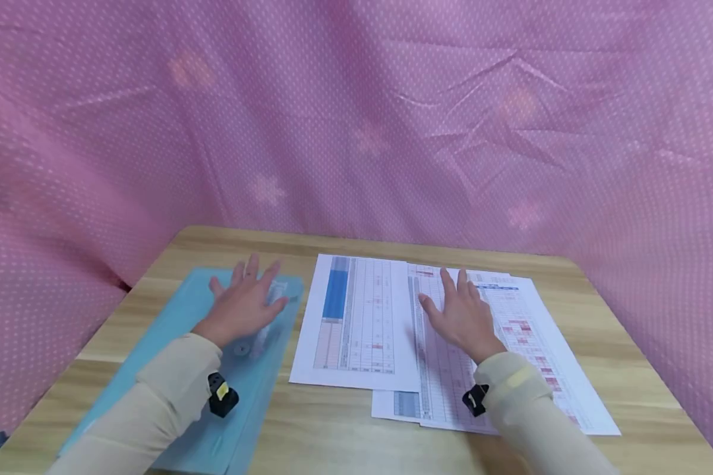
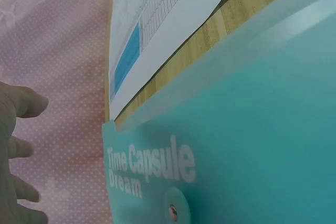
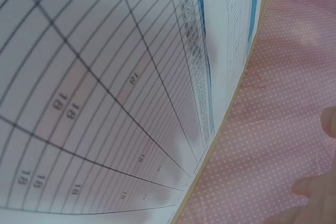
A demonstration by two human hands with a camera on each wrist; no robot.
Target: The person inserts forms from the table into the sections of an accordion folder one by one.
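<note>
Both hands flat: left hand [image 1: 245,305] on folder [image 1: 172,343], right hand [image 1: 463,315] on sheets [image 1: 362,323].

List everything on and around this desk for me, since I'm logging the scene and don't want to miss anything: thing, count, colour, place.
folder: one, translucent teal, printed "Time Capsule Dream", with a snap button, on the table's left part under the left hand.
printed sheets: at least three, white with tables, blue and pink-red cells, overlapping on the table's middle and right.
table: one, light wood grain, under everything.
curtain: pink with white dots, behind and on both sides of the table.
wrist devices: two, black, one at each cuff.
sleeves: two, beige.
left hand: fingers spread, flat over the folder.
right hand: fingers straight, flat over the sheets.
</note>
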